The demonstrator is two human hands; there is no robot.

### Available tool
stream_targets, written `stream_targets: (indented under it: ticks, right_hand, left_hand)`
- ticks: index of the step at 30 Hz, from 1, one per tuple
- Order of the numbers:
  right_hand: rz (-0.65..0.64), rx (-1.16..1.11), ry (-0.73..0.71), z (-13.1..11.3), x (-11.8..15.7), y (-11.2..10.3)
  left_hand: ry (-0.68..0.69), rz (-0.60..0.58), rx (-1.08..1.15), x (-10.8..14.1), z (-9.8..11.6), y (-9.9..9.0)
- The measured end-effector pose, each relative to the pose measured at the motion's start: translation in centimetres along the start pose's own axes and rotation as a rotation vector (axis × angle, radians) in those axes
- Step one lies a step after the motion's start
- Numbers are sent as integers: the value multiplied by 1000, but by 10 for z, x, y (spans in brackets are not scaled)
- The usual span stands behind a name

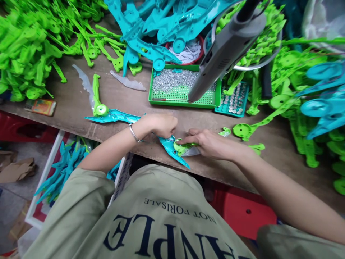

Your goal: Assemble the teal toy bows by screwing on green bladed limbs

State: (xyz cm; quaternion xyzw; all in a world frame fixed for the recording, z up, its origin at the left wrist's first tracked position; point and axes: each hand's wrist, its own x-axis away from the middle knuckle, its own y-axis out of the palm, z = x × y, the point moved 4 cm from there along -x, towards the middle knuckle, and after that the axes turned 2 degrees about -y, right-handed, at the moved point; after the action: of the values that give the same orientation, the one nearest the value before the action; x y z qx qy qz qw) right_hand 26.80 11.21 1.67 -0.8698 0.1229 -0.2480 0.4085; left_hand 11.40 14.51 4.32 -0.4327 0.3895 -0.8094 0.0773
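A long, bent blue plastic part (172,148) lies along the front of the table, its middle covered by my left hand (165,124). That hand is closed with the fingertips down at the blue part, and what they pinch is hidden. My right hand (211,144) grips a green plastic arm (181,146) whose round end sits on the blue part's right end. Under this arm shows a translucent blade-shaped piece (192,151). At the blue part's left end stands another green arm (96,93) with a translucent blade (84,84) beside it.
Overhead hangs a grey electric screwdriver (223,54), its tip above a green tray (185,104) of small metal screws. A teal tray (234,104) holds round metal pieces. Piles of green parts (24,54) and blue parts (161,21) surround the work area.
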Motion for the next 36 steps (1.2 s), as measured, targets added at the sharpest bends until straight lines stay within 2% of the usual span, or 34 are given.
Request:
stream_targets:
  ticks: [6, 11, 18, 22, 26, 31, 36]
  right_hand:
    - [3, -20, 14, 1, 0, 1]
    - [9, -11, 1, -1, 1, 0]
    - [-20, 61, 17, -4, 2, -2]
    - [23, 38, 3, -10, 4, -10]
    - [85, 50, 42, -27, 2, -15]
    - [-20, 191, 176, -46, -5, -2]
    - [-102, 276, 209, -56, -9, 7]
  left_hand:
    - [41, 2, -29, 0, 1, -3]
    - [-2, 2, -119, 0, 6, -1]
    - [-68, 140, -147, 2, 11, 3]
    - [-49, 112, -170, 2, 12, 3]
    - [-40, 74, -175, 2, 12, 3]
    - [-27, 81, -174, 0, 10, 5]
    - [-51, -1, -133, 2, 12, 0]
